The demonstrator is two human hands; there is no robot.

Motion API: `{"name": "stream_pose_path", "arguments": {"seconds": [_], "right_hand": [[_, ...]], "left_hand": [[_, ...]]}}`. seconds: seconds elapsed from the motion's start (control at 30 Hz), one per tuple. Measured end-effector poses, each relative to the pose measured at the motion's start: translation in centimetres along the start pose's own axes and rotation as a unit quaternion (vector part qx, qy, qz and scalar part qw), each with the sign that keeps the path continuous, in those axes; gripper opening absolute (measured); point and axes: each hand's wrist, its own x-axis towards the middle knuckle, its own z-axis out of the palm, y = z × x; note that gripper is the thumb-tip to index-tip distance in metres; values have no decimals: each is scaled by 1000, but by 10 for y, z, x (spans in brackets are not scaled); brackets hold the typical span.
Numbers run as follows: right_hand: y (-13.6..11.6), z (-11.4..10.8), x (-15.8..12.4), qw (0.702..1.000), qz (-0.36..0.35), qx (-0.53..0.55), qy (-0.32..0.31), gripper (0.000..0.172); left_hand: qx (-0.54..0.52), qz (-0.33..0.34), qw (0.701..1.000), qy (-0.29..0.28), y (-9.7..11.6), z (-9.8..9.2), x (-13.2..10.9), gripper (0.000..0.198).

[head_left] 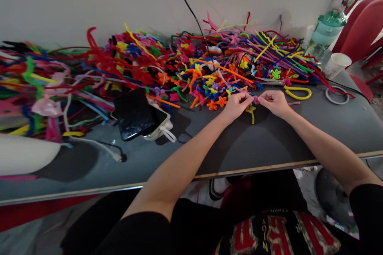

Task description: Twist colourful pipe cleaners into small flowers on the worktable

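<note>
Above the grey table, my left hand [237,106] and my right hand [274,101] face each other with only a small gap between them. Both are closed in a pinch on a pink pipe cleaner [256,99], which looks curled between the fingertips. Its straight end sticks out to the right, past my right hand. Just below my left fingertips a yellow pipe cleaner piece [252,114] shows; whether it joins the pink one I cannot tell. Small pipe cleaner flowers, among them an orange flower [212,105], lie close to my left hand.
A heap of coloured pipe cleaners [185,63] runs along the wall. Scissors [271,81] and a yellow loop [299,93] lie beyond my right hand. A roll of tape [337,95], paper cup [337,65] and green bottle [326,34] are at right, a black phone [133,114] at left.
</note>
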Motion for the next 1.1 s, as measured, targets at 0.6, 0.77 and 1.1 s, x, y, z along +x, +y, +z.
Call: {"name": "stream_pose_path", "arguments": {"seconds": [0.6, 0.77, 1.1], "right_hand": [[-1, 2, -2, 995, -40, -89, 26, 26], [-6, 2, -4, 985, -83, -120, 96, 22], [-13, -4, -9, 943, -184, -269, 69, 30]], "left_hand": [[106, 53, 991, 60, -7, -1, 2, 21], [99, 44, 989, 101, -6, 1, 0, 25], [91, 68, 989, 96, -5, 3, -1, 22]]}}
